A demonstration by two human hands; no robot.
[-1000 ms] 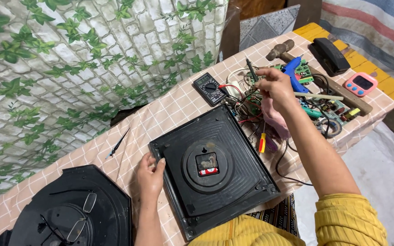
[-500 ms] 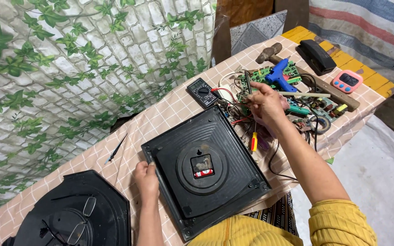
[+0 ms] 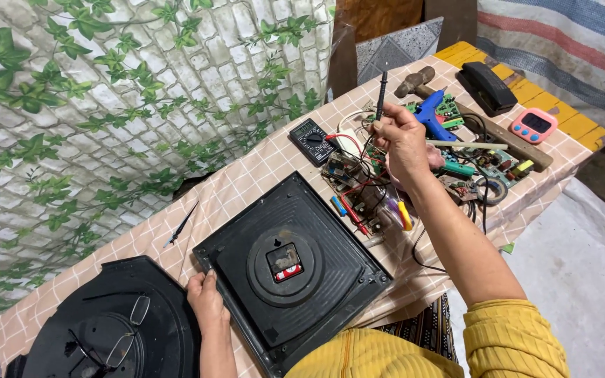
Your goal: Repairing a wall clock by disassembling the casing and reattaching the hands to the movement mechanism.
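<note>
A thin black probe point(image 3: 381, 91) was pinched upright in the right hand point(image 3: 402, 143) at upper centre, while the square black clock back point(image 3: 292, 269), lower centre, was gripped at its edge by the left hand point(image 3: 206, 302).

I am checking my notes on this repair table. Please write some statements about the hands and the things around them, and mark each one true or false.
1. The right hand holds a black multimeter probe raised above the circuit boards. True.
2. The left hand rests on the blue glue gun. False: it grips the edge of the square black clock back.
3. A pair of glasses lies on the round black panel. True.
4. The pink timer sits inside the clock back. False: it lies at the table's far end.
</note>
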